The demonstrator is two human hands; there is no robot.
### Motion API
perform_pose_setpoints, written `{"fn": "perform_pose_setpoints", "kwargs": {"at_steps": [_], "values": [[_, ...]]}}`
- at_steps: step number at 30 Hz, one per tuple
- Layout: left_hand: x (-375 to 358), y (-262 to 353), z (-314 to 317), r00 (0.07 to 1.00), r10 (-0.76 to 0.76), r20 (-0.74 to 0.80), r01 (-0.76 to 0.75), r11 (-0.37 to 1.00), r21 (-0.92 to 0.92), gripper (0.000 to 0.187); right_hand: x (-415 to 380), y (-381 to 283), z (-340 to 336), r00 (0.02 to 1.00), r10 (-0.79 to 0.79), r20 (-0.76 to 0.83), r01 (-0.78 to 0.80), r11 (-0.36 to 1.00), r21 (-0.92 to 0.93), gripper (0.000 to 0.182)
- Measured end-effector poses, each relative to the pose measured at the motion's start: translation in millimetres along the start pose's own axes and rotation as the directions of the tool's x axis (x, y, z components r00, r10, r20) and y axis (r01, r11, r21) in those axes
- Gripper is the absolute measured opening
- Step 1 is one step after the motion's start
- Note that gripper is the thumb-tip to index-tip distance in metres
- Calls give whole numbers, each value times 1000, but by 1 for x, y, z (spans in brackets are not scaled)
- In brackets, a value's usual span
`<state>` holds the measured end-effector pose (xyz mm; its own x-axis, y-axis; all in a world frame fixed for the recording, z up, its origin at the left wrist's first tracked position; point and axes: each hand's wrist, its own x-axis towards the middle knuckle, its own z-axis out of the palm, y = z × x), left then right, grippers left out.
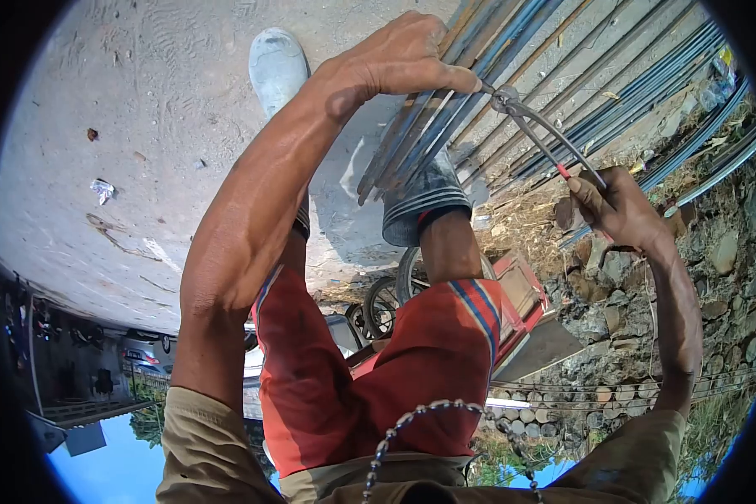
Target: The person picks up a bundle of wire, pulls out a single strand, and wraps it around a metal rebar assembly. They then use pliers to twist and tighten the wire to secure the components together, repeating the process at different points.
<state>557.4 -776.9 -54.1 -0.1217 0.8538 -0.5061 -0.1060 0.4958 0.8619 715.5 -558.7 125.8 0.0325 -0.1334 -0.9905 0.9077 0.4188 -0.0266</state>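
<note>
My left hand [412,59] is closed at the left edge of a bundle of long metal rods [458,109]; its thumb stretches across them and some fingers are hidden. The thumb tip is beside the jaws of the pincers [546,130], where a small dark piece shows, too small to name. My right hand [620,210] is wrapped round the ends of the pincers' two handles, one with a red grip. The pincers' head lies over the rods.
More thin rods [647,92] spread over the ground at upper right, beside a stone wall [714,277]. My boots [279,71] stand on dusty ground. A wheel [380,309] and a red cart-like object [521,294] show behind my legs. Litter [102,191] lies at left.
</note>
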Motion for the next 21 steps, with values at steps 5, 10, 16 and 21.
{"fn": "perform_pose_setpoints", "kwargs": {"at_steps": [5, 10, 16, 21], "values": [[0, 10, -13, 993, -43, 114, 47, 998, -31, 50, 11, 7, -13, 980, -58, 189, 31, 990, 141, 45], [0, -6, -8, 999, -1, 40, 0, 1000, 22, 52, 32, 31, -11, 922, -3, 387, -181, 880, 439, 36], [1, -3, -14, 987, -94, 131, 83, 993, 90, 52, 33, 37, 6, 866, -136, 482, -210, 776, 595, 31], [4, 7, -15, 983, -113, 143, 96, 988, 121, 52, 19, 28, 4, 947, -282, -152, 296, 952, 81, 48]]}}
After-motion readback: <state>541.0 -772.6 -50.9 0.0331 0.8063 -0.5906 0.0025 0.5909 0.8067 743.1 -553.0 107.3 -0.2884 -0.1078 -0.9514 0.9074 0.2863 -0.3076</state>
